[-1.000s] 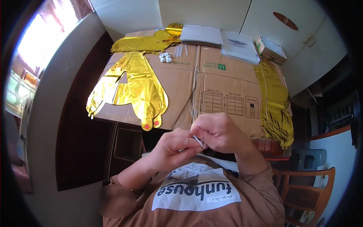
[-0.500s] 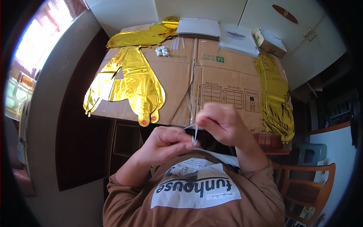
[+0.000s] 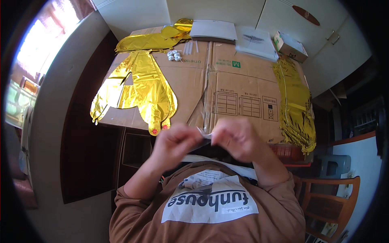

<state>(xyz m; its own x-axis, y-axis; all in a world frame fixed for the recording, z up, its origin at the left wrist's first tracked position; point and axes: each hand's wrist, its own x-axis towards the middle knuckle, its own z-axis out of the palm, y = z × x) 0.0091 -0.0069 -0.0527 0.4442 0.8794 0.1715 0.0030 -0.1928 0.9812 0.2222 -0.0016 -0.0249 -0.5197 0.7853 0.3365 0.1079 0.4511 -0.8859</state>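
Observation:
Between my two hands, just off the near edge of the table, a short white ribbon [image 3: 207, 136] is pulled across. My left hand [image 3: 175, 146] pinches one end with its fingers curled, slightly blurred by motion. Opposite it, my right hand [image 3: 238, 139] is closed on the other end, knuckles up. Beyond the left hand lie flat gold foil balloons [image 3: 142, 87], their rounded tail ends at the table's near edge. Farther back sit several small white rolls of ribbon [image 3: 174, 56], beside some thin clear strips [image 3: 189, 48].
Flattened cardboard [image 3: 190, 81] covers the table. More gold foil [image 3: 148, 41] lies at the far left, and a gold fringe curtain [image 3: 295, 106] runs down the right side. A white stack [image 3: 213, 30] and a small box [image 3: 290, 45] stand at the back. A wooden chair [image 3: 330, 195] is at right.
Both hands have come level with each other, the left rising and the right lowering. The ribbon, which hung down from the right hand to the left, now runs straight across between them.

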